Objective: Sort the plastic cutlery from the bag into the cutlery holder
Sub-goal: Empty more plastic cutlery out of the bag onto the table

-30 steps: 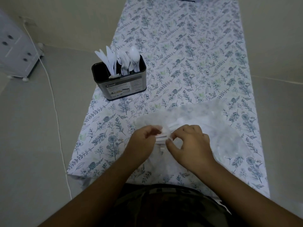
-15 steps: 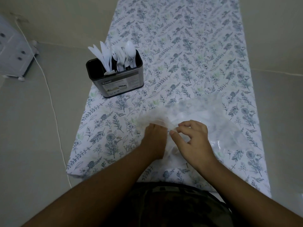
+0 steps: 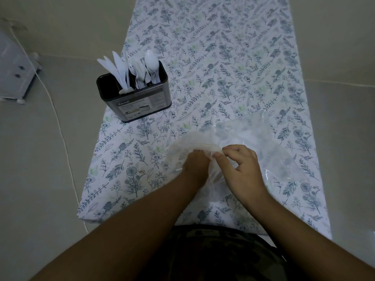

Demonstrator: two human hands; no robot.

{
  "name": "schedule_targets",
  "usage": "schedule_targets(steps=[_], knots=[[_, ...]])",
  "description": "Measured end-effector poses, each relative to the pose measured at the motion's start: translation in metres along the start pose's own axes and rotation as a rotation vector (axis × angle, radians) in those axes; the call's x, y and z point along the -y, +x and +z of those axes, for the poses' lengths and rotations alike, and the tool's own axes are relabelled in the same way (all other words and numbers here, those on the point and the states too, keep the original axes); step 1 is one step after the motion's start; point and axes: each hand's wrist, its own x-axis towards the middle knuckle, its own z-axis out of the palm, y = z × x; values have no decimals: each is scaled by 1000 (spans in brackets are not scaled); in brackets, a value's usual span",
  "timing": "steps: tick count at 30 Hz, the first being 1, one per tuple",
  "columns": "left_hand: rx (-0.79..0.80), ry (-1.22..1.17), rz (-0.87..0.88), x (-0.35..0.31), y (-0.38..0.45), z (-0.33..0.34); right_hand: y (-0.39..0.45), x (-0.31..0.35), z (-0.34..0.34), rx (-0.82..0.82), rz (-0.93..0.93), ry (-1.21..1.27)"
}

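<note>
Left hand [image 3: 195, 165]: reaching into the bag's mouth, fingers hidden, grip cannot be told. Right hand [image 3: 240, 166]: pinching the rim of one clear bag [image 3: 253, 138] lying on the table [image 3: 223, 57]. Cutlery: probably light, stiff, slick; best lifted by the handle. One cutlery holder [image 3: 135, 98] rear-left: several white pieces, count unclear.

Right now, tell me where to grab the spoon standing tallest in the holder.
Pinch the spoon by its bowl, coming from above. It stands handle-down in the holder, so only the bowl clears the rim, and other cutlery crowds its left. Its right side looks freer.
</note>
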Motion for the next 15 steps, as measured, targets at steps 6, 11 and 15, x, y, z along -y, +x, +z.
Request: schedule_targets(steps=[6,11,15], knots=[[42,181,89,-4,-15,-14,-2,-4,-3,47,-52,-148],[92,313,101,13,-26,-30,4,-13,-2,77,-53,-225],[73,344,87,17,-45,-44,8,-13,-1,105,-43,-311]])
